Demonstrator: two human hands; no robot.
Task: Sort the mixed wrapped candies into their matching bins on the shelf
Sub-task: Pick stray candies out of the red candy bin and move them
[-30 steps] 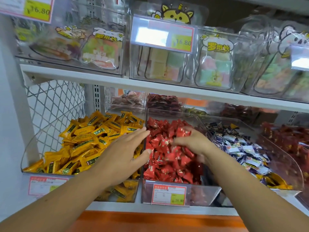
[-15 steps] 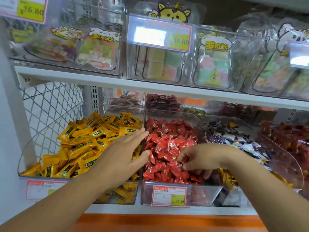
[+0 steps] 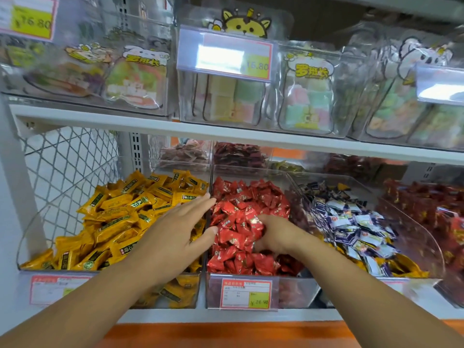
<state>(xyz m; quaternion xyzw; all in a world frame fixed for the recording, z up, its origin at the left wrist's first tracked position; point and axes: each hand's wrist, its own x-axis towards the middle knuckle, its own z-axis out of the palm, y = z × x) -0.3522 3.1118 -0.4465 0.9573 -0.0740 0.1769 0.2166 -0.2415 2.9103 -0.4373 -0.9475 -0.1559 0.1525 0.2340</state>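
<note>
**Red candies** [image 3: 241, 222]: small glossy foil pillows with crinkled, pinched ends, heaped in the red bin [image 3: 296, 290], the middle clear bin on the lower shelf [image 3: 226, 316].

**Hands.** The right hand [image 3: 278, 234] is sunk into the near half of this heap with its fingers curled down among the wrappers. The fingertips are buried, so it cannot be told whether they clasp a piece. The left hand [image 3: 175, 237] lies flat and spread, fingers straight, holding nothing. It sits over the divider between the red bin and the yellow bin [image 3: 25, 237] to the left, partly above the yellow candies [image 3: 120, 217].

**Progress, judged from the present layout.** The red and yellow heaps look uniform in colour on their visible surfaces, so these two bins seem largely sorted. The right hand is probably searching the red heap for buried misfits. Work is left in the blue bin [image 3: 421, 237] to the right. There, blue candies [image 3: 351, 222] in blue-and-white wrappers fill most of the bin, while strays [image 3: 406, 268] in yellow wrappers lie mixed in at the near end. These likely belong in the yellow bin. Dark red candies [image 3: 426, 209] at the far right are too blurred to check.

**Surroundings.** A price tag [image 3: 247, 293] is fixed to the near face of the red bin. A mesh panel [image 3: 70, 167] closes the left side of the shelving. The upper shelf [image 3: 150, 124] carries clear bags [image 3: 307, 96] of pastel sweets.
</note>
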